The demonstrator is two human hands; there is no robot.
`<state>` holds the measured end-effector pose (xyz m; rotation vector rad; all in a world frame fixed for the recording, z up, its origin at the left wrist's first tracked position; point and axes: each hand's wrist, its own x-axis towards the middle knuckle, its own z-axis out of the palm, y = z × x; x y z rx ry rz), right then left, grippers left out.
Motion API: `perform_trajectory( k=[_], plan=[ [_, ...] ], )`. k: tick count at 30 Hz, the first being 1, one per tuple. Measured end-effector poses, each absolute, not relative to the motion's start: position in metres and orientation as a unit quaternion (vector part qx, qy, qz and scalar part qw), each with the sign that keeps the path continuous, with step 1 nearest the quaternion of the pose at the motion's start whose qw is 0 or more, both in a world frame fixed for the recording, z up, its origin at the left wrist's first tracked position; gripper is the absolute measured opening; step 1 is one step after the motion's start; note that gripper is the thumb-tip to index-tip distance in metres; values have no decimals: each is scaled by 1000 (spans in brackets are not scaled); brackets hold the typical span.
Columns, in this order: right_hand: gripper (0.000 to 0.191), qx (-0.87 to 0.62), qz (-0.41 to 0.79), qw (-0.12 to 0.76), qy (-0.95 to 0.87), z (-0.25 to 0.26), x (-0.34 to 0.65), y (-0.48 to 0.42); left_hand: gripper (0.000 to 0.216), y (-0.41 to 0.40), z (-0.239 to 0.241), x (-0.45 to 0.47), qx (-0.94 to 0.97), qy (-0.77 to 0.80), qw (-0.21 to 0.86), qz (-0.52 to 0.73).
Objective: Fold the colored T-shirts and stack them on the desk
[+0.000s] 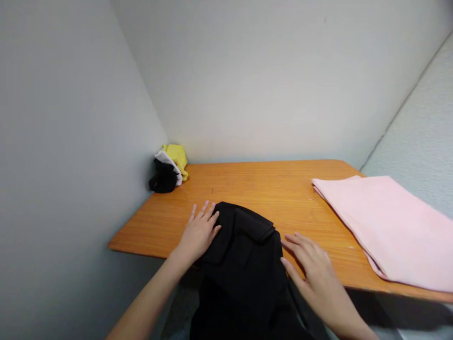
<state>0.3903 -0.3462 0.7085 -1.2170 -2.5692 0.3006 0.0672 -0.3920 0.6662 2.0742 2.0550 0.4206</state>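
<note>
A black garment (244, 250) lies partly folded at the near edge of an orange wooden table (269, 189), its lower part hanging off the front. My left hand (198, 231) rests flat on the garment's left edge, fingers stretched out and slightly spread. My right hand (311, 269) lies at the garment's right side, fingers extended toward the cloth and touching its edge. Neither hand grips anything.
A folded pink cloth (389, 226) covers the table's right side, reaching past the front edge. A small heap of yellow, white and black clothes (169, 167) sits in the far left corner against the grey walls.
</note>
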Motion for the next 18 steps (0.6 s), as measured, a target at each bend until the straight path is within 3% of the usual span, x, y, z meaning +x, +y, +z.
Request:
perform_trajectory(
  k=[8, 11, 14, 17, 18],
  plan=[
    [37, -472, 134, 187, -851, 705, 375, -367, 54, -455, 696, 113, 746, 626, 89, 209],
    [28, -469, 139, 198, -849, 708, 382, -373, 37, -468, 687, 130, 716, 637, 39, 284],
    [38, -416, 130, 156, -886, 713, 386, -371, 15, -480, 668, 173, 686, 598, 34, 413],
    [41, -359, 67, 110, -925, 718, 384, -365, 35, -493, 644, 230, 662, 518, 44, 540],
    [38, -342, 47, 104, -933, 720, 381, -363, 41, -498, 639, 245, 644, 509, 92, 565]
  ],
)
